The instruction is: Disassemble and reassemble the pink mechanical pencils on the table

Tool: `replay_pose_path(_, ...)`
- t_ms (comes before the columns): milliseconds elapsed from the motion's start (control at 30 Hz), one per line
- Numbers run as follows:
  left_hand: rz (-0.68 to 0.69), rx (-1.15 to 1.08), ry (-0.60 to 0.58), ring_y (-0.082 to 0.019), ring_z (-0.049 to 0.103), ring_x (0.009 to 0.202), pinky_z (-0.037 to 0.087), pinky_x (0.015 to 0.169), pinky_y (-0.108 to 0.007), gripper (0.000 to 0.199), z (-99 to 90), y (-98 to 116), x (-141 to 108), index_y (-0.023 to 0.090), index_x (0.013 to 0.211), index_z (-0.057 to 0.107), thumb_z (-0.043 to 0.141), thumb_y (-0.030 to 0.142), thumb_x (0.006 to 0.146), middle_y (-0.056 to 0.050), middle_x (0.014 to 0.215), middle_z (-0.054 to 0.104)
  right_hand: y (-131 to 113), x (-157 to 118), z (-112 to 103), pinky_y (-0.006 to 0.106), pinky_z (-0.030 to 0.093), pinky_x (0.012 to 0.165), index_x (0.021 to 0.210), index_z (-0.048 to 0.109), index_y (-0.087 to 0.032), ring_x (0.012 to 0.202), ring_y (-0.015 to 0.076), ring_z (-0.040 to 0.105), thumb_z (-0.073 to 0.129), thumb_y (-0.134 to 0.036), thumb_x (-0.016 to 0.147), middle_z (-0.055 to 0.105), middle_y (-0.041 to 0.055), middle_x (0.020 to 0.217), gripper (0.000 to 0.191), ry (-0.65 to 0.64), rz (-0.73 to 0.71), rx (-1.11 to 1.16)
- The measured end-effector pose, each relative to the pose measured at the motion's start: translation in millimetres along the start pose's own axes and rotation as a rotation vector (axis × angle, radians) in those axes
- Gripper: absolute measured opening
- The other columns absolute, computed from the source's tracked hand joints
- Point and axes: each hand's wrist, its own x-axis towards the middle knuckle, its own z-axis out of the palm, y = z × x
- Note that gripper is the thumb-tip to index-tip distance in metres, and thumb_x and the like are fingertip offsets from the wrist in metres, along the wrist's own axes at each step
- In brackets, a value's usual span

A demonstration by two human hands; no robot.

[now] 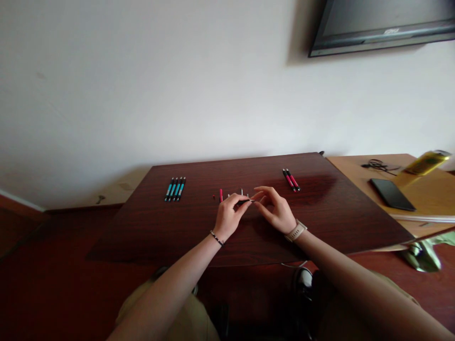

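Observation:
My left hand pinches a black pen part between thumb and fingers, its thin pale tip pointing right. At that tip, the thumb and forefinger of my right hand close in from the other side; the exact contact is too small to make out. Just beyond my left hand lies a pink pen barrel, partly covered by it. A tiny red piece lies to the left of the barrel. Small metallic pen parts show behind my fingers, mostly hidden.
Several blue-and-black pens lie in a row on the left of the dark wooden table. Two pink-and-black pens lie at the right. A lighter side desk holds a phone, a cable and a yellow can.

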Motion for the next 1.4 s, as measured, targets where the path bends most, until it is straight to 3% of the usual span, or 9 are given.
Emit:
replay_pose_path(100,-0.004,-0.004,0.009,-0.019,0.071,0.094,0.056,0.086,-0.034,0.013,0.0,-0.2,0.2,0.022,0.103,0.073,0.066,0.033,0.1,-0.004,0.1,0.075,2.4,0.9,-1.1,0.033,0.054,0.073,0.131,0.058,-0.025,0.074,0.0183,0.066,0.059,-0.03,0.102,0.072,0.0012,0.087,0.029,0.006,0.03,-0.026)
replay_pose_path(233,-0.017,-0.004,0.003,-0.018,0.071,0.09,0.055,0.083,-0.032,0.013,0.6,0.1,0.4,0.022,0.101,0.073,0.067,0.033,0.1,-0.003,0.098,0.076,2.6,3.2,-0.2,0.034,0.056,0.077,0.116,0.065,-0.024,0.084,0.0196,0.068,0.064,-0.032,0.098,0.071,0.0078,0.112,0.02,0.026,-0.053,-0.027)
replay_pose_path(300,-0.019,0.0,-0.006,-0.018,0.071,0.09,0.055,0.081,-0.032,0.013,0.9,0.2,0.2,0.022,0.1,0.073,0.067,0.034,0.099,-0.003,0.097,0.076,2.1,3.7,1.0,0.035,0.057,0.078,0.115,0.066,-0.024,0.086,0.0201,0.069,0.065,-0.034,0.098,0.071,0.0083,0.114,0.019,0.02,-0.065,-0.018)
replay_pose_path(533,0.004,-0.007,-0.034,-0.018,0.07,0.089,0.055,0.077,-0.031,0.015,0.8,0.0,-0.6,0.022,0.102,0.073,0.067,0.035,0.1,-0.004,0.098,0.076,5.3,3.0,2.7,0.03,0.053,0.067,0.126,0.058,-0.025,0.068,0.018,0.064,0.055,-0.044,0.105,0.067,-0.0008,0.076,0.028,-0.006,0.09,0.104)
replay_pose_path(700,0.023,-0.004,-0.034,-0.019,0.071,0.092,0.056,0.085,-0.034,0.012,1.4,-0.5,-0.8,0.022,0.102,0.073,0.067,0.032,0.099,-0.004,0.099,0.076,6.0,3.0,2.7,0.033,0.054,0.076,0.125,0.06,-0.025,0.082,0.02,0.065,0.063,-0.044,0.099,0.069,0.0041,0.096,0.033,-0.017,0.068,0.129)
replay_pose_path(933,0.077,-0.008,-0.094,-0.02,0.07,0.093,0.056,0.088,-0.035,0.008,3.5,1.8,-0.4,0.023,0.103,0.073,0.07,0.028,0.097,-0.004,0.101,0.075,10.0,1.8,4.7,0.028,0.043,0.062,0.134,0.051,-0.025,0.067,0.0161,0.051,0.058,-0.043,0.101,0.056,-0.0027,0.079,0.037,-0.085,0.144,0.283)
replay_pose_path(1133,0.035,-0.007,-0.109,-0.019,0.069,0.086,0.056,0.08,-0.032,0.016,4.0,2.7,-0.9,0.022,0.107,0.073,0.066,0.034,0.1,-0.005,0.099,0.074,16.0,3.4,5.9,0.026,0.033,0.053,0.132,0.051,-0.026,0.058,0.0143,0.043,0.054,-0.045,0.103,0.049,-0.0049,0.072,0.035,-0.039,0.177,0.31)
replay_pose_path(1400,0.055,0.008,-0.098,-0.018,0.067,0.083,0.054,0.077,-0.031,0.015,3.1,1.2,-0.4,0.023,0.109,0.074,0.063,0.029,0.102,-0.005,0.098,0.074,19.6,4.2,6.2,0.027,0.035,0.054,0.129,0.054,-0.026,0.058,0.0146,0.044,0.054,-0.043,0.103,0.053,-0.003,0.077,0.031,0.002,0.16,0.24)
